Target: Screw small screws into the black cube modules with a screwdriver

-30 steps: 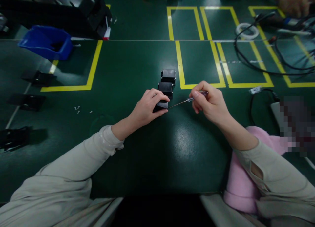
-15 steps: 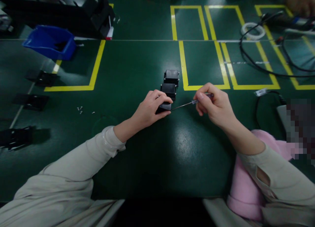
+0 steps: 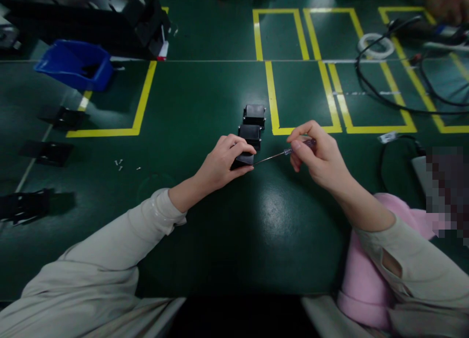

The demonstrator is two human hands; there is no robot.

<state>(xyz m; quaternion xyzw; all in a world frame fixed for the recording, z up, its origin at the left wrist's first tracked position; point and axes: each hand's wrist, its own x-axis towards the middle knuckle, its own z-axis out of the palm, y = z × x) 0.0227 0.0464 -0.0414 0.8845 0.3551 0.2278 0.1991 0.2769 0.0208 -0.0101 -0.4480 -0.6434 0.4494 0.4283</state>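
My left hand (image 3: pixel 223 162) is closed around a small black block-shaped part (image 3: pixel 245 158) on the green table. Fingers cover much of that part. In my right hand (image 3: pixel 318 155) is a screwdriver (image 3: pixel 287 152), gripped by its clear purplish handle. Its thin shaft points left, and the tip meets the right side of the held part, near my left thumb. Just beyond stand two similar black parts, a nearer one (image 3: pixel 249 133) and a farther one (image 3: pixel 254 113), with small metal screws at their right sides.
Several loose screws (image 3: pixel 119 164) lie left of my left hand. A blue bin (image 3: pixel 75 67) sits at upper left, with black parts (image 3: pixel 54 152) below it. Black cables (image 3: pixel 381 96) and a white ring (image 3: pixel 376 46) lie at right. Pink cloth (image 3: pixel 366 279) is under my right forearm.
My right fingers have shifted slightly on the screwdriver handle, and the handle sits a little differently. The left hand still holds the black part in place.
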